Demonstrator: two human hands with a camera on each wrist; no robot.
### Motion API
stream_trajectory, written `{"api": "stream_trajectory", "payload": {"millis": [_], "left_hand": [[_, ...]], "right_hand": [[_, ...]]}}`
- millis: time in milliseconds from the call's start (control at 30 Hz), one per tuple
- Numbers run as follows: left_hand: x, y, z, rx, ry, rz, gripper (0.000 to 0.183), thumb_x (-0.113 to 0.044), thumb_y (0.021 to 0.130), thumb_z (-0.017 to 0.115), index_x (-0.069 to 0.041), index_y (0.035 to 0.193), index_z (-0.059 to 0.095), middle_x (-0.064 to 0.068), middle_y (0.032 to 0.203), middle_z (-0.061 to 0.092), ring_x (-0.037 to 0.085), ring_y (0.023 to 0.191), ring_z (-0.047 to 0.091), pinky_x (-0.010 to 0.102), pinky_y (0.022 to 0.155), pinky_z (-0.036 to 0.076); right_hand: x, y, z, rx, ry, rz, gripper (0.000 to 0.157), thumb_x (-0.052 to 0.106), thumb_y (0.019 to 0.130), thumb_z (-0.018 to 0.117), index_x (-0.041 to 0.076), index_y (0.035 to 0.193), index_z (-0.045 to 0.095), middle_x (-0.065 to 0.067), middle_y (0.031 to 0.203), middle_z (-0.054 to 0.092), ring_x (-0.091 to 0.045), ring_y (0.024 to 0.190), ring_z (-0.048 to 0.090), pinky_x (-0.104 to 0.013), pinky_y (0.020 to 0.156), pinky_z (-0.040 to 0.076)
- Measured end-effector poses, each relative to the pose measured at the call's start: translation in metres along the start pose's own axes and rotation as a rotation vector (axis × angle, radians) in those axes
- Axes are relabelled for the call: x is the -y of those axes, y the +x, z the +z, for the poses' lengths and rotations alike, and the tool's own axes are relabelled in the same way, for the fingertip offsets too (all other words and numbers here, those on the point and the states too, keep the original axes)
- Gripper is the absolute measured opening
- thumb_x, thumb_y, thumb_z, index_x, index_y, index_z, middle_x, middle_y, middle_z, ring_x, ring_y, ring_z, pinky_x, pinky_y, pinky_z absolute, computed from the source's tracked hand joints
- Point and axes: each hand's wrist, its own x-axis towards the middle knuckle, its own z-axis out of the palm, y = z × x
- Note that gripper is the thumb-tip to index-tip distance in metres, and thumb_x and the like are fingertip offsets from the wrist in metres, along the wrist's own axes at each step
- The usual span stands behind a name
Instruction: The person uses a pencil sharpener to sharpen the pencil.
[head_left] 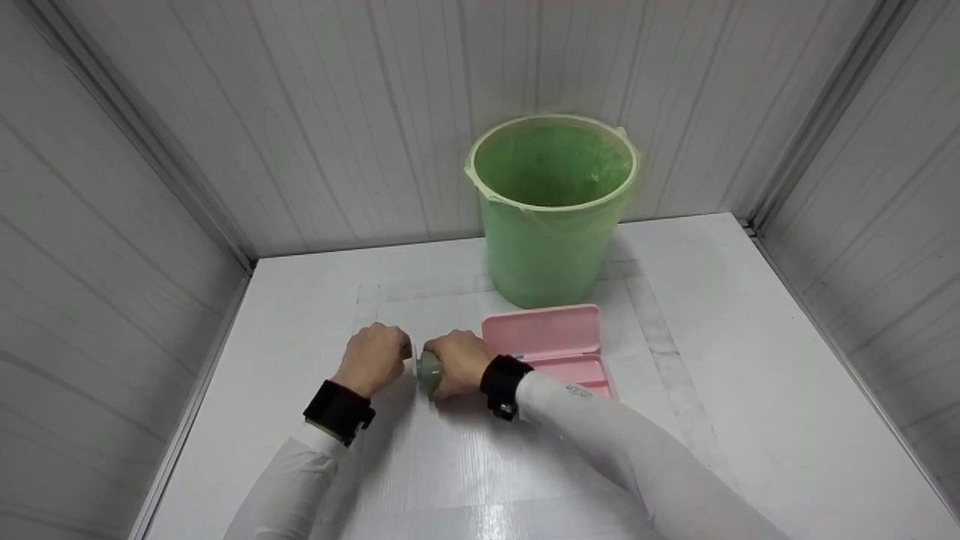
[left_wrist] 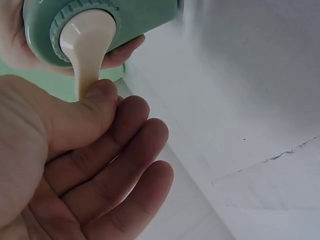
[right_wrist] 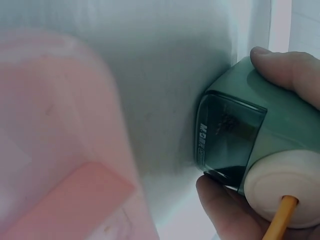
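My right hand (head_left: 461, 364) grips a green crank pencil sharpener (head_left: 430, 373) from its right side, thumb and fingers on opposite sides of the body. A dark see-through shavings drawer (right_wrist: 230, 135) shows between them in the right wrist view. From the cream round front, an orange-yellow pencil (right_wrist: 281, 220) sticks out. On the other end is a cream crank handle (left_wrist: 89, 37), its tip pinched by thumb and forefinger of my left hand (head_left: 375, 356). The other left fingers curl loosely below the crank.
An open pink pencil case (head_left: 541, 331) lies just right of the right hand, partly covered by that forearm. Behind it a tall light-green bucket (head_left: 540, 255) with a liner stands by the back wall. Panelled walls (head_left: 337, 127) enclose the white table (head_left: 300, 300).
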Motion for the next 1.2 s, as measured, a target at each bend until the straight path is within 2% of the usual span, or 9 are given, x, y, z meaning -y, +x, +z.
{"api": "stream_trajectory", "payload": {"millis": [100,233,300,467,567,733,933,1067,1200], "left_hand": [[0.0,-0.002,-0.004,-0.003,-0.03,0.009,0.012,0.004,0.091,0.08,-0.005,0.085,0.086,0.01,0.079,0.082,0.026,0.071,0.073,0.045,0.066,0.064],[-0.002,-0.004,-0.01,0.023,-0.048,0.026,0.013,0.003,0.093,0.079,-0.004,0.083,0.085,0.005,0.072,0.076,0.015,0.065,0.054,0.037,0.062,0.055],[-0.004,-0.006,-0.013,0.045,-0.043,0.031,0.014,0.004,0.093,0.079,-0.003,0.083,0.085,0.003,0.07,0.072,0.015,0.064,0.046,0.034,0.061,0.049],[-0.007,-0.009,-0.02,0.06,-0.005,0.061,0.017,0.009,0.087,0.077,-0.004,0.077,0.082,-0.003,0.065,0.06,0.015,0.063,0.039,0.031,0.058,0.039],[-0.01,-0.01,-0.024,0.073,0.008,0.082,0.02,0.01,0.084,0.076,-0.004,0.071,0.077,-0.004,0.064,0.053,0.016,0.064,0.038,0.033,0.057,0.037],[-0.015,-0.013,-0.027,0.097,0.03,0.084,0.024,0.01,0.084,0.074,-0.005,0.066,0.067,-0.002,0.064,0.047,0.017,0.063,0.038,0.036,0.055,0.04],[-0.019,-0.017,-0.031,0.119,0.036,0.088,0.044,0.012,0.08,0.07,-0.017,0.061,0.042,-0.005,0.064,0.034,0.017,0.062,0.035,0.035,0.055,0.034],[-0.021,-0.017,-0.032,0.113,0.022,0.085,0.047,0.01,0.081,0.07,-0.018,0.061,0.039,-0.006,0.062,0.031,0.016,0.06,0.033,0.033,0.055,0.031],[-0.022,-0.013,-0.034,0.156,-0.007,0.067,0.049,0.012,0.078,0.067,-0.02,0.058,0.036,-0.009,0.057,0.027,0.011,0.055,0.029,0.029,0.05,0.026]], "right_hand": [[0.0,0.001,0.001,-0.004,-0.008,0.006,0.051,0.035,0.069,0.105,0.02,0.111,0.08,0.004,0.097,0.081,-0.014,0.084,0.068,-0.031,0.072,0.051],[0.001,0.002,0.003,-0.006,-0.016,0.015,0.05,0.033,0.068,0.105,0.019,0.11,0.081,0.003,0.098,0.082,-0.015,0.086,0.07,-0.032,0.074,0.052],[0.001,0.003,0.003,-0.006,-0.018,0.018,0.051,0.032,0.067,0.105,0.019,0.11,0.081,0.003,0.098,0.082,-0.015,0.086,0.07,-0.033,0.074,0.052],[0.002,0.003,0.002,0.001,-0.018,0.027,0.049,0.031,0.069,0.104,0.021,0.11,0.08,0.004,0.096,0.079,-0.014,0.083,0.067,-0.031,0.07,0.052],[0.002,0.003,0.003,-0.001,-0.011,0.033,0.047,0.03,0.068,0.104,0.022,0.107,0.08,0.006,0.093,0.079,-0.013,0.081,0.066,-0.031,0.068,0.051],[0.002,0.001,0.005,-0.002,-0.006,0.039,0.046,0.032,0.067,0.104,0.023,0.106,0.08,0.007,0.092,0.078,-0.012,0.08,0.064,-0.03,0.068,0.049],[0.003,0.001,0.005,-0.002,0.004,0.044,0.042,0.031,0.068,0.102,0.023,0.102,0.079,0.009,0.087,0.074,-0.011,0.077,0.062,-0.029,0.065,0.047],[0.003,0.001,0.005,-0.01,0.025,0.044,0.041,0.03,0.068,0.102,0.022,0.1,0.078,0.009,0.085,0.071,-0.011,0.076,0.061,-0.028,0.064,0.046],[0.0,0.002,0.004,-0.028,0.016,0.022,0.04,0.029,0.068,0.101,0.021,0.099,0.079,0.009,0.083,0.071,-0.01,0.073,0.059,-0.027,0.063,0.044]]}}
